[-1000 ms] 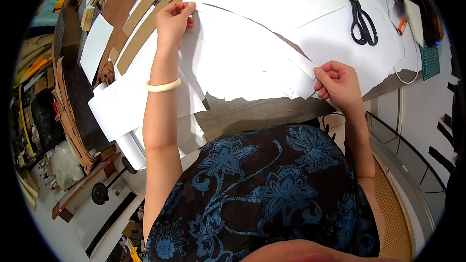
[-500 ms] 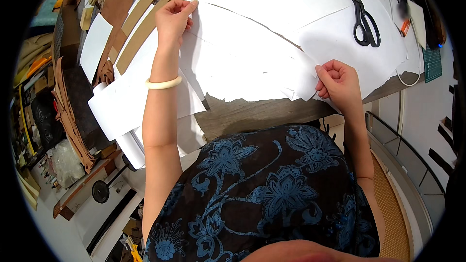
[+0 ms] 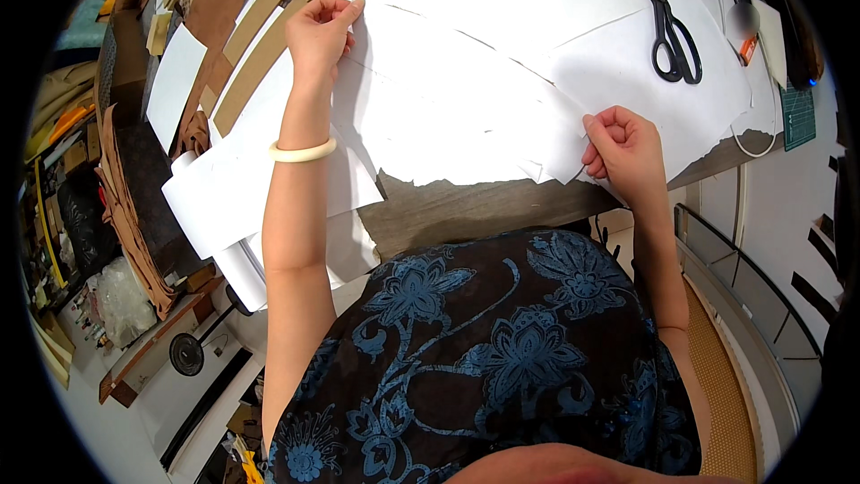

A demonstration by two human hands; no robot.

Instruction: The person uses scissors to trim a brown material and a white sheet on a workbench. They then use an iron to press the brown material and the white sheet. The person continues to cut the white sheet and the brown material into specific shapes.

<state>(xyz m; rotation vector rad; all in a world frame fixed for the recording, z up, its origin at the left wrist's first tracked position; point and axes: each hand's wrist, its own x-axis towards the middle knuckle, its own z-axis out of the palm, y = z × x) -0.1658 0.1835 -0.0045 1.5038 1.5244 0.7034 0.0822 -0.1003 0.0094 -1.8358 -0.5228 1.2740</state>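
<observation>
Left hand (image 3: 321,31) and right hand (image 3: 623,148) each pinch 1 smooth white paper sheet (image 3: 448,99) (flat, straight-edged).

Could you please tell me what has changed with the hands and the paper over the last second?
Almost nothing visibly changed. The left hand still pinches the far edge of the white paper sheet, and the right hand still grips its near edge by the table's front; neither let go or moved noticeably. The black scissors lie in the same place on the paper, untouched.
</observation>
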